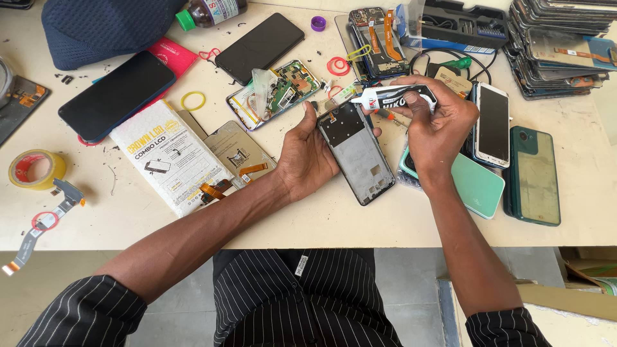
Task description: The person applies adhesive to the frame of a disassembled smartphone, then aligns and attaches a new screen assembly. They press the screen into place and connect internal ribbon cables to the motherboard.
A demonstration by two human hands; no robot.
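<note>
Two hands work at the centre of the cream table point(385, 225): the left hand point(307, 157) cradles a bare phone frame point(357, 153) lying screen-side up, while the right hand point(438, 125), at about three o'clock, is closed around a white glue tube point(393, 97). Its nozzle meets the frame's twelve-o'clock edge, so gluing appears under way. Running the bead along the rim would call for steady, light squeezing.

Black shirt w/ thin white pinstripes, sleeves pushed up to elbows. Small white tag at the front placket. Forearms bare; hands point(308, 157) bare, no rings, no watch.
</note>
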